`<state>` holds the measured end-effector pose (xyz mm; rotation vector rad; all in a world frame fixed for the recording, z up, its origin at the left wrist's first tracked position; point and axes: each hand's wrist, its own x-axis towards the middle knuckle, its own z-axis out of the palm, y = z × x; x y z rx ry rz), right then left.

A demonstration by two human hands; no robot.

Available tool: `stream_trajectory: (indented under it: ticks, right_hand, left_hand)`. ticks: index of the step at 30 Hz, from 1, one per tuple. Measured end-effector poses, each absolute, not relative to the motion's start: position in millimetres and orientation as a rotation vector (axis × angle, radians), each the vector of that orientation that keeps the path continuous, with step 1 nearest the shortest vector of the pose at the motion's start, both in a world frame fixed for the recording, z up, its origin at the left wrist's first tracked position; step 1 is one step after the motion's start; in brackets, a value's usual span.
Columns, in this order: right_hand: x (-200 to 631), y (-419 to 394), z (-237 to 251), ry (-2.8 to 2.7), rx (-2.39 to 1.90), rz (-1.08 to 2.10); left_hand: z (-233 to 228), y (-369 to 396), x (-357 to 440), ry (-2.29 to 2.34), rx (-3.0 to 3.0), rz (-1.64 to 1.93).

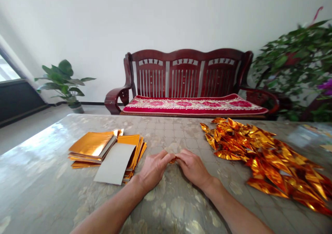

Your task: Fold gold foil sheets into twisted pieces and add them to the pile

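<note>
My left hand (155, 165) and my right hand (193, 166) meet over the middle of the table, both closed. Between their fingertips they pinch a small piece of gold foil paper (173, 160), mostly hidden by the fingers. Left of my left hand lie stacks of gold foil paper sheets (90, 143), with a sheet turned grey side up (115, 163) leaning over the nearer stack. A large heap of folded gold foil paper pieces (261, 154), pointed at the ends, spreads to the right of my right hand.
A patterned cover lies on the table (171, 206). Clear plastic bags (308, 135) rest at its right edge. Behind stands a dark red wooden bench (185, 80) with a floral cushion (192, 104), between a potted plant (64, 81) and leafy plants (298, 61).
</note>
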<state>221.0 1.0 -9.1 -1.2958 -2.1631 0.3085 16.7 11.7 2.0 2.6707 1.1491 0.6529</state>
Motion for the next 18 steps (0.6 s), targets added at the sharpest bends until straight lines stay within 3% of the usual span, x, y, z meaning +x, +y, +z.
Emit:
stream_trajectory:
  ticks: [18]
  right_hand:
    - [218.9,0.0,-7.4,-2.140,-1.305,0.319]
  left_hand:
    - [5.3,11.9,16.3,1.256,2.719,0.551]
